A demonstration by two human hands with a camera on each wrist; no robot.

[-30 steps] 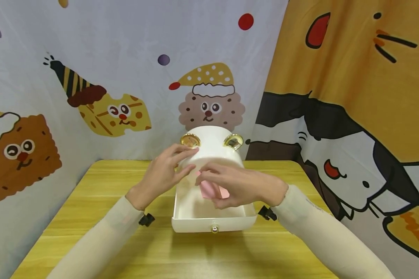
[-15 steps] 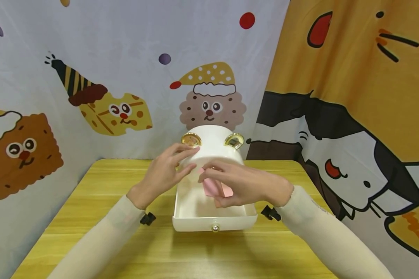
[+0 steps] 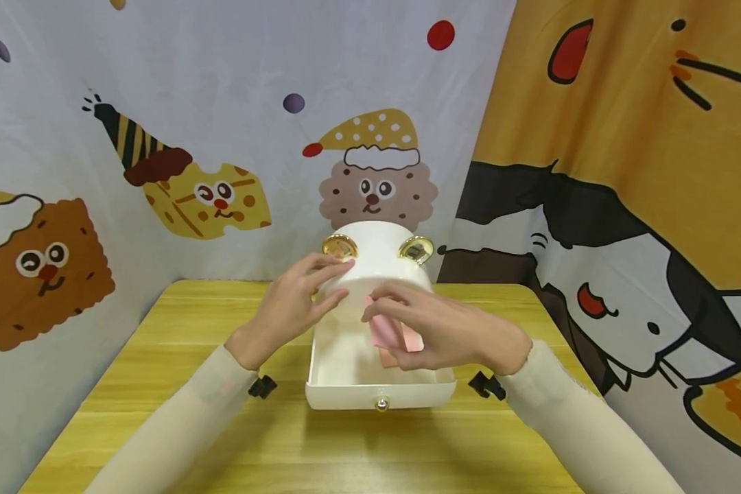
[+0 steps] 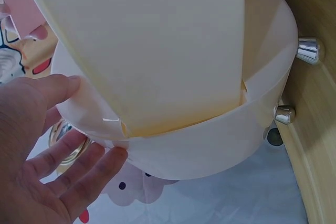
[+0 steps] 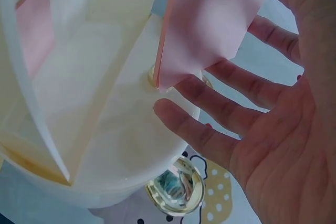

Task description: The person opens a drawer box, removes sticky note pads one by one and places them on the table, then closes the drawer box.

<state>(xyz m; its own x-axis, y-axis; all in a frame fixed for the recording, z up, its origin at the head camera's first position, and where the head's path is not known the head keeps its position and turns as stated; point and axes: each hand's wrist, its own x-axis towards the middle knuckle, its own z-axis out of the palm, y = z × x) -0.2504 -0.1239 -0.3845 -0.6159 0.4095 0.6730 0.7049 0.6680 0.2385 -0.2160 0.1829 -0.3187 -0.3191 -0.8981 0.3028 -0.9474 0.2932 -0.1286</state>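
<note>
The pink pad (image 3: 387,333), pinched by the right grip (image 3: 441,329), is shifted rightward above the drawer (image 3: 339,396), unreleased; the left grip (image 3: 284,305) is spread against the case (image 3: 378,248).

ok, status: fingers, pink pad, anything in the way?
Left fingers resting against white box. Right fingers pinching pink pad at the open drawer. Nothing visibly blocking the pad.

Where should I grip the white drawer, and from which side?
Probably grip the white drawer by its small round metallic knob, pinched from the person's side. The knob juts from the middle of the front panel, unobstructed in the head view. There, the right hand and the pink pad it holds hide part of the interior, so coming from above looks more crowded.
</note>
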